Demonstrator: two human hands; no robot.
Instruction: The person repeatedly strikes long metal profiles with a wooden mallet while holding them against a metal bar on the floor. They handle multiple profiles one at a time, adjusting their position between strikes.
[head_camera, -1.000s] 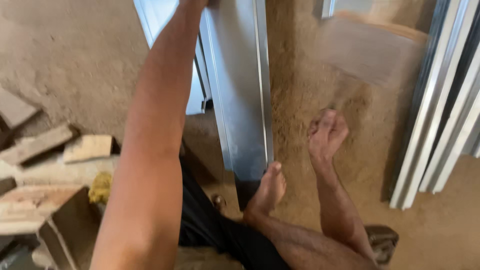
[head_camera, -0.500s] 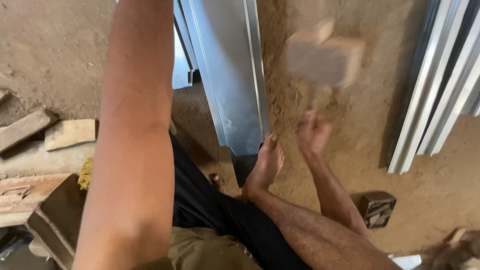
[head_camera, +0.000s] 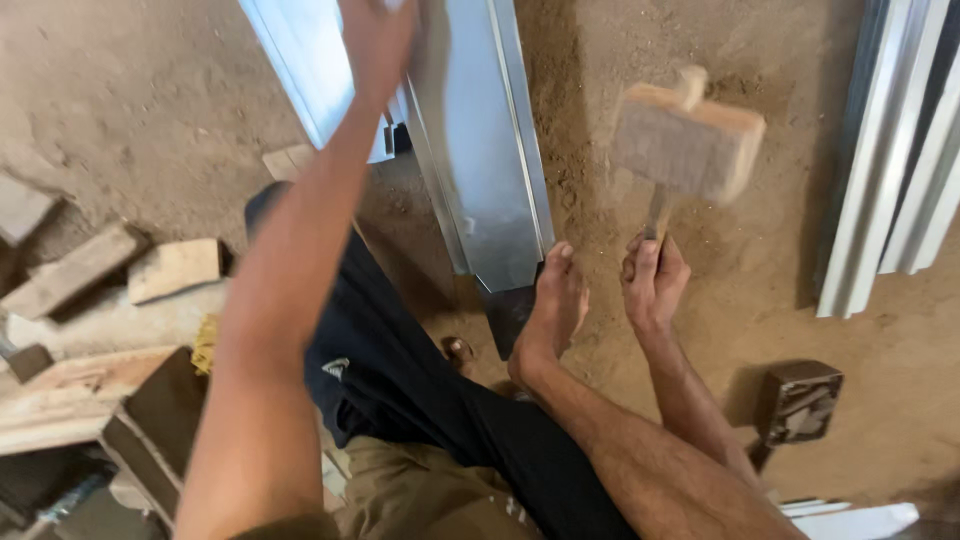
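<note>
Right hand (head_camera: 655, 285) grip clamped on handle of wooden mallet (head_camera: 688, 140) (blurred) raised over sandy floor (head_camera: 760, 260), left hand (head_camera: 378, 40) grip closed on folded metal sheet (head_camera: 480, 150), bare foot (head_camera: 555, 310) pinning its lower end, wood blocks (head_camera: 120, 265) far left.

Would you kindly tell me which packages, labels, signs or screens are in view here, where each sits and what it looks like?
No packages, signs or screens in view.
Small white logo patch: on the dark shorts at the thigh, below the left forearm; details too small to tell.
</note>
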